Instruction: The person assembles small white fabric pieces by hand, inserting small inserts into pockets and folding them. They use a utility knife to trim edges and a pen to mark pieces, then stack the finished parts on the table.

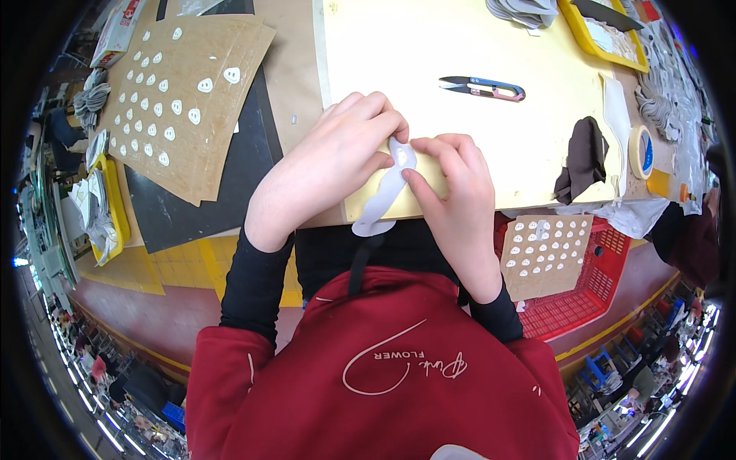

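Observation:
Above the near edge of the table, both hands hold a curved light-grey fabric piece (pixel 379 202). A small white patch with holes (pixel 401 157) lies on its upper end. My left hand (pixel 330 152) is closed on that end, thumb and fingers at the patch's left side. From the right, my right hand (pixel 464 193) pinches the piece's edge just below the patch, its thumb pressed against the fabric. The piece's lower end hangs toward my lap. Beyond my hands, thread snips (pixel 483 89) with dark blades lie on the pale yellow work surface (pixel 399 54).
Left, a brown sheet (pixel 244 46) bearing many white patches overlies a black board (pixel 165 218). A similar sheet (pixel 546 285) rests in a red basket (pixel 613 268). Dark cloth (pixel 584 157), a tape roll (pixel 635 157) and a yellow tray (pixel 576 34) lie right.

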The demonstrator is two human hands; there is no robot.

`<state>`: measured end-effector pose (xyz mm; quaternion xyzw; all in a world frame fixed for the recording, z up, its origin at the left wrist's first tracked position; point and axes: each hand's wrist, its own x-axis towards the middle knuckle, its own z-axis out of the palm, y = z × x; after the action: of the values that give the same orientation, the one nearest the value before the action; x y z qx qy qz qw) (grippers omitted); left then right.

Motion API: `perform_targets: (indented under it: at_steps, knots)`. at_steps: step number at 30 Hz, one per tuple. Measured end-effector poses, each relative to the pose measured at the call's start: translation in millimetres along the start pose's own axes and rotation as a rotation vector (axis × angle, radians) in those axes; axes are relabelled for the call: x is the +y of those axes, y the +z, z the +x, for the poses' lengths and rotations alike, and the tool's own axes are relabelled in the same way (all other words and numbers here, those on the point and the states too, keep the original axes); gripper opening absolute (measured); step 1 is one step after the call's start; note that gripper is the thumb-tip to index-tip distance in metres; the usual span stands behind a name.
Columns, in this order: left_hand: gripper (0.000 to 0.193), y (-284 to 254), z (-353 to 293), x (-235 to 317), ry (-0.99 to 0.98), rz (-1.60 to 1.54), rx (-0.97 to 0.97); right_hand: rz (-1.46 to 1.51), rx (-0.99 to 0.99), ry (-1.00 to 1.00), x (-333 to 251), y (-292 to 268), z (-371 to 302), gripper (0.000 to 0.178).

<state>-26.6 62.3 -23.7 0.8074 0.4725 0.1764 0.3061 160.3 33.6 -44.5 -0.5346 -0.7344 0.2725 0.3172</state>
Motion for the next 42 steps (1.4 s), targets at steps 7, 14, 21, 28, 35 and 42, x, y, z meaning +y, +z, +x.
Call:
perform_targets:
  at_steps: [7,14,21,28,35,42]
  knots:
    - [0.029,-7,-1,11,-0.254,-0.384,-0.063,-0.054,-0.042,-0.106,6,-2,0,0.021]
    - [0.012,5,-31,35,-0.438,-1.142,0.224,0.923,-0.049,0.459,-19,-22,-5,0.007]
    - [0.009,8,-30,44,-0.480,-1.104,0.269,0.833,-0.067,0.363,-22,-27,-6,0.003]
    - [0.003,10,-29,47,-0.447,-1.187,0.247,0.836,-0.124,0.372,-25,-29,-6,0.004]
    - [0.003,19,-29,42,-0.278,-1.035,0.279,0.980,-0.201,0.447,-24,-31,-7,0.005]
    - [0.009,17,-29,43,-0.292,-1.075,0.254,1.159,-0.254,0.494,-26,-38,-5,0.004]
